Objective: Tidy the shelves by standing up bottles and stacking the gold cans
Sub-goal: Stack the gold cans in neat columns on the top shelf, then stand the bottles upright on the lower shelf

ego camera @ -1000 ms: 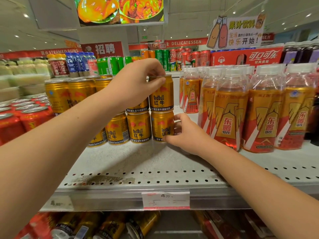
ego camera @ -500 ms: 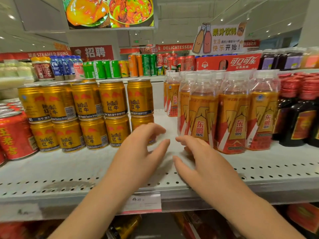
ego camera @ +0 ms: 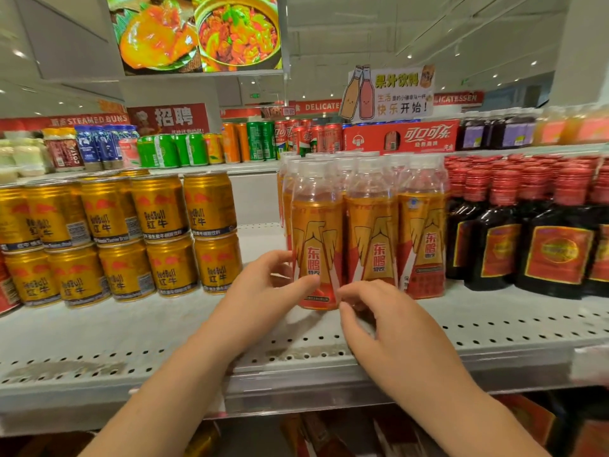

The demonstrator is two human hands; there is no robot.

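Gold cans point(ego camera: 211, 206) stand stacked two high on the left of the white shelf point(ego camera: 164, 328). Right of them is a group of upright orange-labelled bottles with white caps. My left hand point(ego camera: 263, 288) grips the lower left of the front orange bottle point(ego camera: 316, 239), thumb across its label. My right hand point(ego camera: 379, 318) has curled fingers, and its fingertip and thumb touch the same bottle's lower right edge, in front of a second orange bottle point(ego camera: 372, 232).
Dark bottles with red caps point(ego camera: 501, 232) fill the shelf's right side. A red can point(ego camera: 5, 288) sits at the far left edge. The upper shelf holds green, orange and red cans point(ego camera: 260, 140) and a red carton point(ego camera: 400, 136). More goods lie on the shelf below.
Both hands left the gold can stack and moved right and forward to the front orange bottle. The view shifted right, bringing the dark bottles into sight.
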